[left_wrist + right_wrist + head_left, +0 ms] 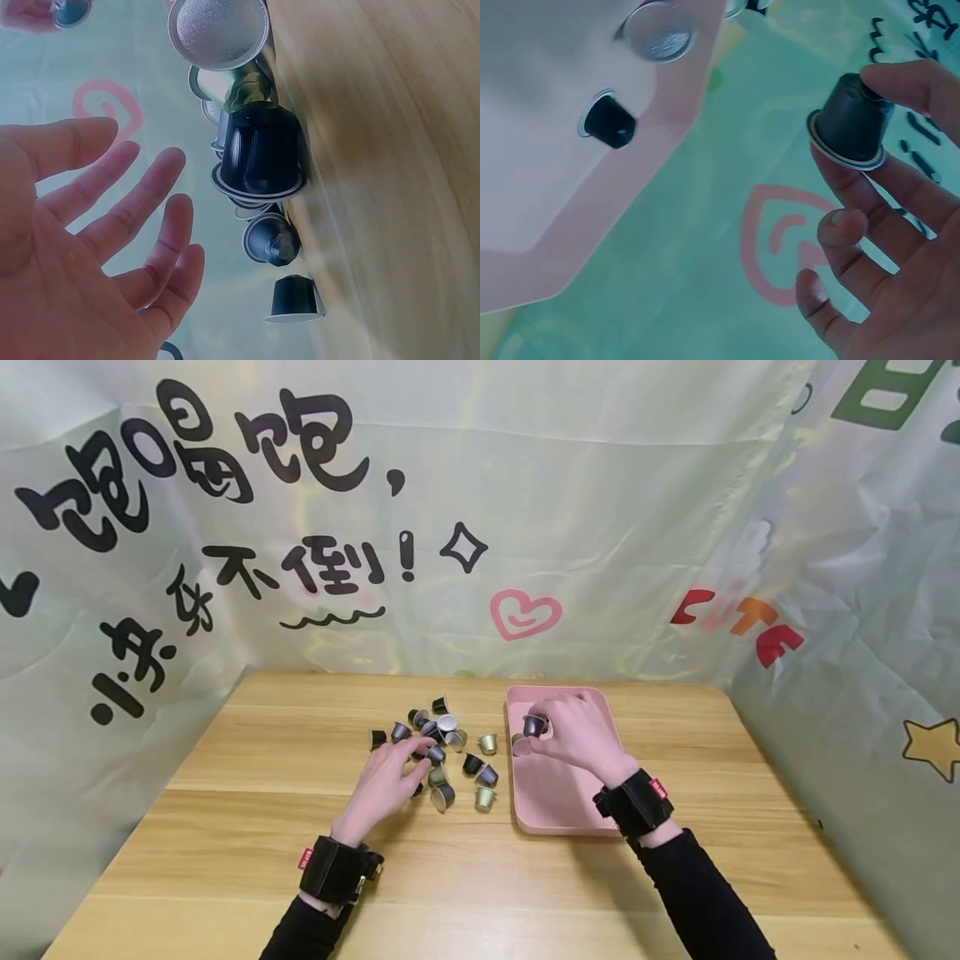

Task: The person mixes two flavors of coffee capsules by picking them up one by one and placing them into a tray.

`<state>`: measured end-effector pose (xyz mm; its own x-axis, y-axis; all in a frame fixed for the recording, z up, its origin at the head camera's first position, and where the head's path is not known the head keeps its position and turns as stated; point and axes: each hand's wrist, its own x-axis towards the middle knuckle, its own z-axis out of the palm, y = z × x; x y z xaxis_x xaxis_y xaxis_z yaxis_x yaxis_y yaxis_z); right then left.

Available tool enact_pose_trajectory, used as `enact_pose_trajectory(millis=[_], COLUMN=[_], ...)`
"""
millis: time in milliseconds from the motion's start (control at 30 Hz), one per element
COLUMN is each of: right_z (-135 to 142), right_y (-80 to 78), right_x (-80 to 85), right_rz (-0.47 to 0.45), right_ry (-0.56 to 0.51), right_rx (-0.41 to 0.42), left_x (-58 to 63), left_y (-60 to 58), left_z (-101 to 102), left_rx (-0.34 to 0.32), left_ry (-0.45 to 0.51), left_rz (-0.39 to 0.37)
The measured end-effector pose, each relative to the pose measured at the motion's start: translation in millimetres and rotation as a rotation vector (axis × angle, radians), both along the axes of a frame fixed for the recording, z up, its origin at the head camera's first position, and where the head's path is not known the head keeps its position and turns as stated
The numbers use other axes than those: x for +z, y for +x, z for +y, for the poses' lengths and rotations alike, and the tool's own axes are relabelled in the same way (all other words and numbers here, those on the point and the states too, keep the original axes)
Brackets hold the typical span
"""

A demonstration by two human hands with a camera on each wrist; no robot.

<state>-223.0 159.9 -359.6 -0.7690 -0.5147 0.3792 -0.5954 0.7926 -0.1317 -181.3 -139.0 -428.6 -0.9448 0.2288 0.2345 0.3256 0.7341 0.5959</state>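
Note:
Over the pink tray [566,806], my right hand [573,731] pinches a dark coffee capsule [851,124] between thumb and fingers. Inside the tray, the right wrist view shows a black capsule [611,121] and another capsule with its pale round lid [660,34] showing. My left hand [386,781] is held beside the pile of capsules, its fingers spread and slightly bent with nothing in them. Near its fingertips in the head view is a dark blue capsule [435,755]. The left wrist view shows a black capsule [262,154] standing rim down on the table beside that hand.
Several black, blue and green capsules lie scattered on the wooden table [480,877] left of the tray. Between pile and tray are a pale green capsule [485,799] and a gold-green one [488,743]. A printed cloth [600,510] hangs behind the table and along its sides.

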Motion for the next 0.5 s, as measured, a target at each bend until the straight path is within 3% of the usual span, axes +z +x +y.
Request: enact_pose_trajectory(millis=[300,500], right_z=[0,2], right_y=[-34.7,-57.8], right_x=[-5.0,-17.1], right_rz=[-0.155,-0.189], right_ry=[-0.005,0.018], right_rx=[-0.077,-0.091], left_x=[-1.0,-0.8], left_y=[-0.5,-0.1], left_z=[-1,-1], left_rx=[-0.006,0.001], left_ry=[0.008,0.009], left_rz=[0.012,0.001])
